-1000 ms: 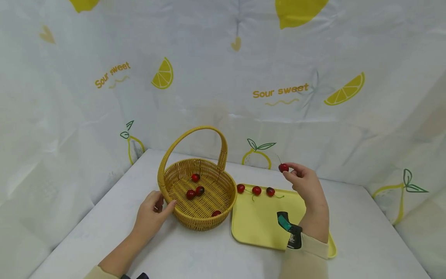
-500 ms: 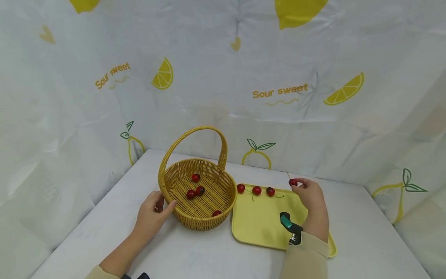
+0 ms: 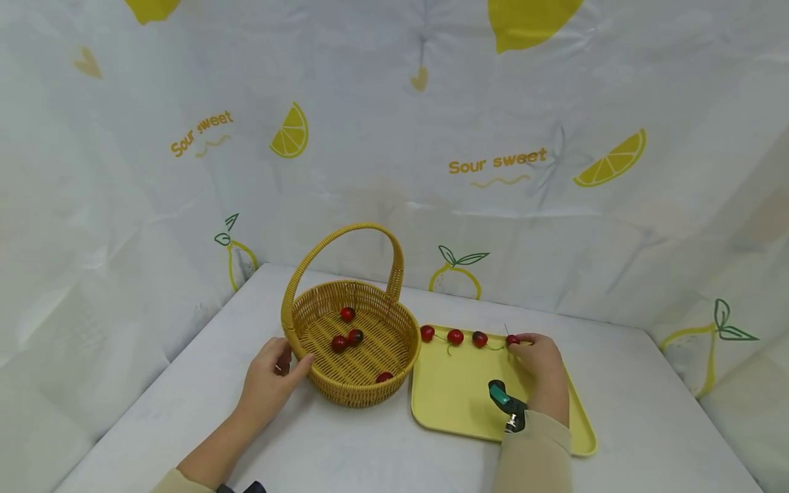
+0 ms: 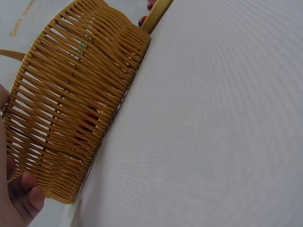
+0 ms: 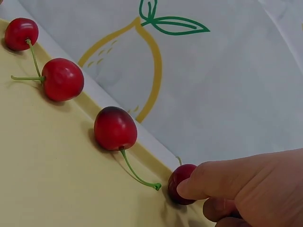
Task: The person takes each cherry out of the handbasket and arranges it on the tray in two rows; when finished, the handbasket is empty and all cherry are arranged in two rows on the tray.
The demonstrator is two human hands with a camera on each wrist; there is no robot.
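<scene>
A cherry [image 5: 182,175] is pinched between the thumb and fingers of the right hand [image 3: 541,357] at the far edge of the yellow tray [image 3: 456,390], at the right end of a row of three loose cherries [image 3: 455,337]; whether its weight is already borne by the tray cannot be told. The step in hand is judged to be the placing of this fourth fruit in line, its stem being pointed upward while those of the others are laid on the tray. For the next move, a gentle loosening of the fingers seems called for, with the hand drawn off so that neither the held cherry nor its neighbour is rolled. Meanwhile the woven basket [image 3: 351,396], left of the tray, is held at its left side by the left hand [image 3: 265,380], the thumb being laid at the rim and the fingers curled by the outer wall. Four more cherries [image 3: 339,344] can be counted inside the basket, three toward its middle and far part and one by the near right wall. Basket and tray are carried by a white worktop [image 3: 370,452], behind and beside which a pale, creased cloth [image 3: 370,178] is hung, printed with lemons, slices, small hearts and the words "Sour sweet". Nothing of the room beyond the cloth is shown.
</scene>
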